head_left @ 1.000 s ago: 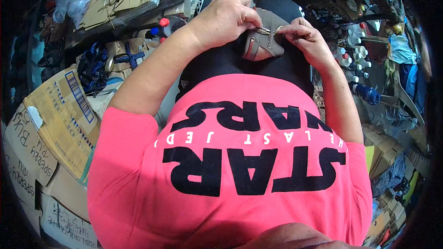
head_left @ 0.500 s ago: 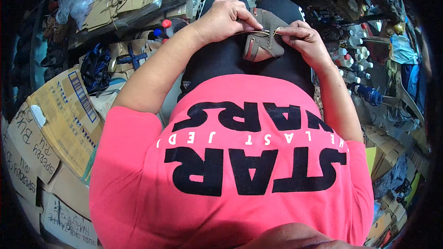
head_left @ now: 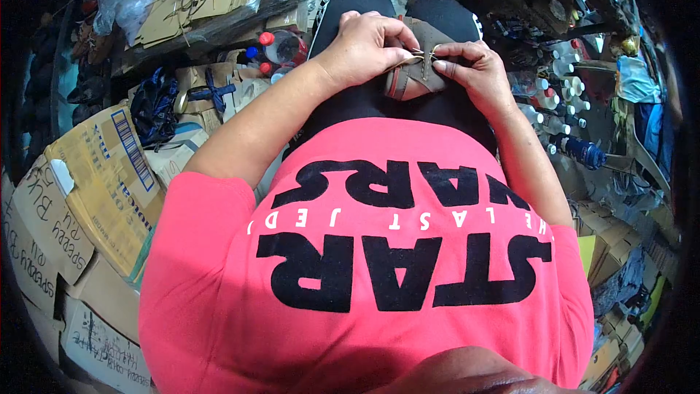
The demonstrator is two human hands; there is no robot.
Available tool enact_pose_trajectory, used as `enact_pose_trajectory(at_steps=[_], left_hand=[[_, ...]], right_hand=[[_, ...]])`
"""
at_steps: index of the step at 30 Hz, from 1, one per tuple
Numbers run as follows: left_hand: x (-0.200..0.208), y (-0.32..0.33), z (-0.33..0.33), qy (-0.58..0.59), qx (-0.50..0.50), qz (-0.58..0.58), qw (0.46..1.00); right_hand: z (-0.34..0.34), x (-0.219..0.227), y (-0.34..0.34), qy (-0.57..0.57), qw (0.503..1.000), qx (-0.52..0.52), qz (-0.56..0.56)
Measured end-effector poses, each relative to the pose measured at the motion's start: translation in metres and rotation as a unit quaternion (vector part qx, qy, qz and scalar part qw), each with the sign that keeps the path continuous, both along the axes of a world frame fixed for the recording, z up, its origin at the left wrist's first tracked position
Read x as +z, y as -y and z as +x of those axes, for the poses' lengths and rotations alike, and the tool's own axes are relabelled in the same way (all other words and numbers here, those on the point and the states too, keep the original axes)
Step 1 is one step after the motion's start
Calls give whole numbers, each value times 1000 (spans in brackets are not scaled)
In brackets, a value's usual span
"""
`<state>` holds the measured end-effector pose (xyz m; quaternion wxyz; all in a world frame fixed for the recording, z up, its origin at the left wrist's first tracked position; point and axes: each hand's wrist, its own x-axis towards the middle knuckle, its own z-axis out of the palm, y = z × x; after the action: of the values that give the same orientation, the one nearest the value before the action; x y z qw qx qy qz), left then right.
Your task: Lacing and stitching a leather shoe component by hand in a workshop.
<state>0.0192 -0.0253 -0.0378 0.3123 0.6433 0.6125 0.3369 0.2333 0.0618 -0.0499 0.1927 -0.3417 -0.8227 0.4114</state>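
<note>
A taupe shoe upper (head_left: 417, 85) with reddish-brown trim rests across my black-clad thighs. My left hand (head_left: 368, 42) reaches over its left side, thumb and forefinger pinched on a thin tan cord (head_left: 418, 51). Opposite it, my right hand (head_left: 475, 71) pinches the cord too, close against the shoe upper. The fingertips of both hands are nearly together over the seam in the middle. Whether a needle is among the fingers is too small to tell.
Bottles with red caps (head_left: 267, 38) stand beyond my left forearm. Several white-capped bottles (head_left: 552, 98) crowd the right side. Marked cardboard boxes (head_left: 109, 175) fill the left, and flat cardboard (head_left: 200, 11) lies at the far left. A dark blue bottle (head_left: 583, 152) is at right.
My hands have drawn closer together over the shoe upper. The cord stretched between them has shortened, and my left fingers have bent inward.
</note>
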Motion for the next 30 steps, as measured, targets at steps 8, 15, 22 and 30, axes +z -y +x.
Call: enact_pose_trajectory(at_steps=[8,15,22,30], left_hand=[[1,-12,7,-28,30,-2,999],[-1,-7,-11,-93,11,164,982],[46,-2,5,-305,-110,18,946],[49,1,-7,-390,-218,82,891]], right_hand=[[-14,-2,-12,-19,966,-65,-248],[-1,16,-20,-91,958,-14,-271],[-8,39,-11,89,984,123,99],[-6,44,-11,198,923,204,260]])
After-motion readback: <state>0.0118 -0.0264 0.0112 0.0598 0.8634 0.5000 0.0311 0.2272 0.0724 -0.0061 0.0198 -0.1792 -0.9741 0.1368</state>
